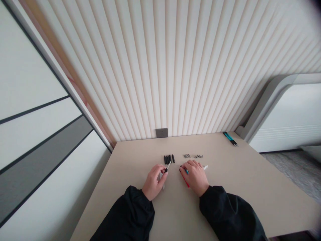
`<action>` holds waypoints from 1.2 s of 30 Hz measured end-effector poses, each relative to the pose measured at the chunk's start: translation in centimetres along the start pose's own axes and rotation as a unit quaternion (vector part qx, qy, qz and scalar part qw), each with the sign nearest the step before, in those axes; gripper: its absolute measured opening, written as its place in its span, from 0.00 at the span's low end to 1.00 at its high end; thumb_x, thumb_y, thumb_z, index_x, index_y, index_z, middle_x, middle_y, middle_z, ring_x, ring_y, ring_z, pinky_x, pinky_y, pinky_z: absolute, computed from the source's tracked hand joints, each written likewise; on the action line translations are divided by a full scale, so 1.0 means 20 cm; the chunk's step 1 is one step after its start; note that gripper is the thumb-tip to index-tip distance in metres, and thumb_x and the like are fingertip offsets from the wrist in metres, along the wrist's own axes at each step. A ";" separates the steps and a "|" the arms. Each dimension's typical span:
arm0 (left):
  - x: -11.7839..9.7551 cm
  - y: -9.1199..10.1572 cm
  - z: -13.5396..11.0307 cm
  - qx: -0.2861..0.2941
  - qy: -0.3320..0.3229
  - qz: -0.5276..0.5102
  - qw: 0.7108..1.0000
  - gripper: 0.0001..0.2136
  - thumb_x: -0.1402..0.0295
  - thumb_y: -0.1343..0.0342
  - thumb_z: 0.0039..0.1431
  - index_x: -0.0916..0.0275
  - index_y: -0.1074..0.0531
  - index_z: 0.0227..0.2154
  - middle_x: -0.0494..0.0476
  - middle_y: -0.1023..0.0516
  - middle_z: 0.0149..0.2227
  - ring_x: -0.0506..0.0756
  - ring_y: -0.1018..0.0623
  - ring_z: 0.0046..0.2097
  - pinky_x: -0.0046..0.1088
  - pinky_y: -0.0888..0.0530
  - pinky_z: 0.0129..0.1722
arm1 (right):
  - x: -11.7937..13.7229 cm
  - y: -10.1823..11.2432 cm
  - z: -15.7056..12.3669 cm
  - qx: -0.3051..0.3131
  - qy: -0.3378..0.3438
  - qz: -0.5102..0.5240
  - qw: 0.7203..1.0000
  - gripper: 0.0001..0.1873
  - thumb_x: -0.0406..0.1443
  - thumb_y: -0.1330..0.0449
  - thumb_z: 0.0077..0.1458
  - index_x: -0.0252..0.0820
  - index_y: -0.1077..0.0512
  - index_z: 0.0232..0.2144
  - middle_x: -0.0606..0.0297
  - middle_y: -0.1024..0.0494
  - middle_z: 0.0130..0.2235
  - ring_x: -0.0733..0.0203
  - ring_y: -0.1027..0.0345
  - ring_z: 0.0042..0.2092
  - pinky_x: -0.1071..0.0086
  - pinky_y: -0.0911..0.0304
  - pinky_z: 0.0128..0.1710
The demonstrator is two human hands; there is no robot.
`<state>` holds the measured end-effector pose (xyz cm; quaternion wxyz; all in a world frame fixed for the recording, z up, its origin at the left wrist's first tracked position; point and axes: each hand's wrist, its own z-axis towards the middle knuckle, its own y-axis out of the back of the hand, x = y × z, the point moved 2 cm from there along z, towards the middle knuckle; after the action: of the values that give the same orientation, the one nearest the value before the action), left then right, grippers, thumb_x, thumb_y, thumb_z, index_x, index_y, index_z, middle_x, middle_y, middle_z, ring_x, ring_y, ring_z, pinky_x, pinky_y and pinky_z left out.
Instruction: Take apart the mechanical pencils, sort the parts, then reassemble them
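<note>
My left hand (pixel 153 182) is closed, pinching a small black pen part (pixel 166 170) with a thin pale rod (pixel 169 165) sticking up from it. Slim silvery rods, like pen refills (pixel 163 186), lie beside and partly under that hand. My right hand (pixel 195 175) rests low on the table, fingers curled downward over several coloured pen barrels. A red barrel (pixel 185 179) shows left of it, a bit of blue barrel (pixel 186 171) by the thumb, and a white piece (pixel 205 167) past the fingers. What its fingertips grip is hidden.
Black grip sleeves (pixel 167 159) stand in a row behind my left hand, one (pixel 173 158) set apart. Two groups of small metal parts (pixel 187 156) (pixel 198 156) lie behind my right hand. Blue-and-black pens (pixel 230 138) lie at the back right. A socket (pixel 162 133) sits on the wall.
</note>
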<state>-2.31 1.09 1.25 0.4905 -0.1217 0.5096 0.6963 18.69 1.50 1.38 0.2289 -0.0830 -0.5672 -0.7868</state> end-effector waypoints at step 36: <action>0.00 0.00 0.00 0.014 -0.027 -0.028 0.999 0.16 0.74 0.59 0.67 0.59 0.35 0.54 0.60 0.27 0.41 0.56 0.27 0.44 0.38 0.28 0.47 | 0.11 -0.01 -0.03 -0.100 -0.032 0.392 0.914 0.10 0.40 0.46 0.61 0.42 0.29 0.41 0.59 0.23 0.37 0.57 0.30 0.39 0.63 0.33 0.42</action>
<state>-2.37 1.15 1.23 0.5251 -0.1099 0.5019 0.6785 16.70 0.46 1.80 0.4914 -0.3464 -0.4139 -0.6835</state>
